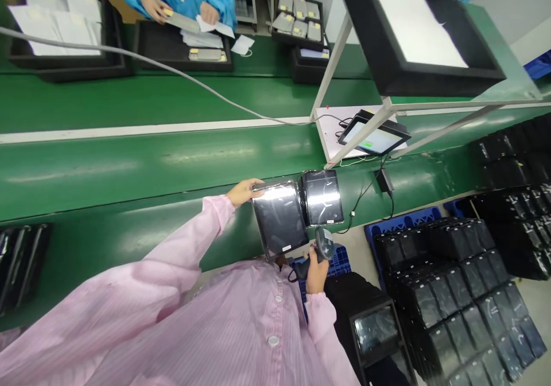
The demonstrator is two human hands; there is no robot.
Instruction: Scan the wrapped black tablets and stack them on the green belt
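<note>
My left hand (243, 192) grips the upper left corner of a flat black package (282, 219) wrapped in shiny film, with a small white label at its lower edge. Right beside it lies a stack of similar film-wrapped packages (322, 197), also labelled at the lower edge. A dark handheld barcode scanner (324, 244) is in my right hand (317, 271), my fingers wrapped round its handle. The scanner's head is just below the stack, close to the bench's near edge.
A screen (372, 133) leans on a white board under a metal-framed shelf, with a black adapter (384, 180) nearby. Across the green bench (172, 156), a co-worker's hands (155, 6) handle a grey device over a black tray. Blue pallets (402, 219) of black packages (447, 283) stand right.
</note>
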